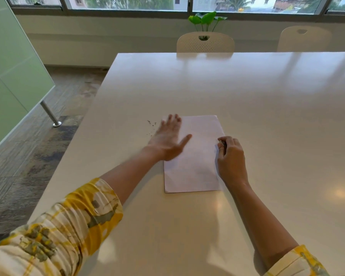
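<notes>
White table (247,92), two chairs (205,44) beyond, plant (206,19) behind

Seemingly white paper (197,160), yellow-blotched sleeve (68,226)

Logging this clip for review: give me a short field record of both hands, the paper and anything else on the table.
paper: white, lying flat on the table
left hand: flat on the paper's left edge, fingers straight, blurred
right hand: fingers curled round a small metal object at the paper's right edge
dark bits: scattered on the table, left of the paper
</notes>
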`<state>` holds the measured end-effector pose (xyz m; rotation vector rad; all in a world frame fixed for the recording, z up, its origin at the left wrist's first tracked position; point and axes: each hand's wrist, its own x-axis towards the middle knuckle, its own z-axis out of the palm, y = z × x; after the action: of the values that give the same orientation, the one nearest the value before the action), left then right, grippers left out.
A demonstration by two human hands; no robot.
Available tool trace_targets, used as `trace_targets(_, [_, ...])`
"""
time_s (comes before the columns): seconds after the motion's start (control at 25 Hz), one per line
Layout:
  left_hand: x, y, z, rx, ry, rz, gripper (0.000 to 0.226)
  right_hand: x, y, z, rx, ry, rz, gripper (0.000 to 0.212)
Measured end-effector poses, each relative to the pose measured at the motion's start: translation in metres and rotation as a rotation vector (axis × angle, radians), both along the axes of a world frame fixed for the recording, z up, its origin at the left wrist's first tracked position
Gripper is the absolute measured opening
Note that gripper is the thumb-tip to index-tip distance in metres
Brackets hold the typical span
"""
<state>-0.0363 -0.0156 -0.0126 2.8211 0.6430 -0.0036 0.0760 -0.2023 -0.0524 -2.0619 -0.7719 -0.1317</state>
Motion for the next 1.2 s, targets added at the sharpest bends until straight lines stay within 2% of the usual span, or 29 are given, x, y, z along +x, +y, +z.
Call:
trace_targets(0.08, [0.01, -0.039, -0.011, -0.094, -0.01, -0.177, 0.073, -0.001, 0.0, 0.0, 0.003, -0.006, 0.004, 0.023])
trace_targets(0.16, [0.014, -0.063, -0.024, -0.097, 0.006, -0.243, 0.069, -0.001, 0.0, 0.0, 0.008, -0.007, 0.009, 0.023])
trace_targets(0.32, [0.012, -0.056, -0.028, -0.007, 0.013, -0.175, 0.076, 0.0, 0.001, -0.001, 0.002, -0.005, 0.005, 0.022])
trace_targets(0.56, [-0.01, 0.008, -0.019, 0.012, 0.077, -0.005, 0.081, 0.0, 0.0, 0.0, -0.001, 0.0, 0.003, 0.023])
trace_targets(0.72, [-0.024, 0.05, -0.004, 0.057, 0.187, 0.082, 0.079, -0.002, 0.0, 0.0, 0.001, -0.002, 0.001, 0.023])
trace_targets(0.8, [-0.022, 0.063, 0.008, -0.002, 0.091, 0.181, 0.068, -0.002, 0.0, 0.001, 0.006, -0.004, 0.0, 0.024])
trace_targets(0.92, [-0.019, 0.072, 0.025, -0.027, -0.281, 0.319, 0.047, -0.001, 0.0, 0.001, 0.002, -0.001, -0.001, 0.024])
trace_targets(1.0, [-0.021, 0.072, 0.031, -0.04, -0.449, 0.37, 0.041, -0.001, 0.0, 0.001, -0.002, 0.004, 0.0, 0.024])
trace_targets(1.08, [-0.023, 0.068, 0.029, -0.077, -0.474, 0.432, 0.043, -0.001, 0.001, 0.0, -0.003, 0.0, 0.004, 0.023])
trace_targets(1.16, [-0.023, 0.062, 0.022, -0.049, -0.464, 0.494, 0.016, -0.001, 0.001, 0.0, -0.001, -0.006, 0.002, 0.023])
trace_targets(1.2, [-0.02, 0.056, 0.021, -0.006, -0.459, 0.511, 0.025, -0.001, 0.001, 0.0, -0.001, -0.008, 0.0, 0.023])
